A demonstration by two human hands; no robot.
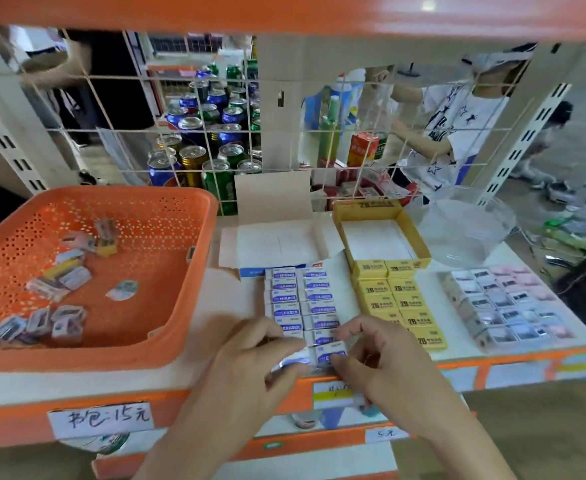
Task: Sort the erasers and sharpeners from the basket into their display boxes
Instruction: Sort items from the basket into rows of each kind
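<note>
Fingers [279,344] on blue erasers [319,308] at shelf edge [146,403]

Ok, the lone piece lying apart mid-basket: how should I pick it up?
I'd pinch the lone piece across its narrow width, from straight above: it lies flat on the basket floor, clear of the piles, and the walls hinder a sideways reach.

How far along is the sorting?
Done: blue erasers and yellow erasers lie in rows before the white box and yellow box; the clear sharpener tray looks nearly full. In hand: left hand and right hand pinch the nearest blue erasers. Left: scattered sharpeners in the orange basket.
</note>
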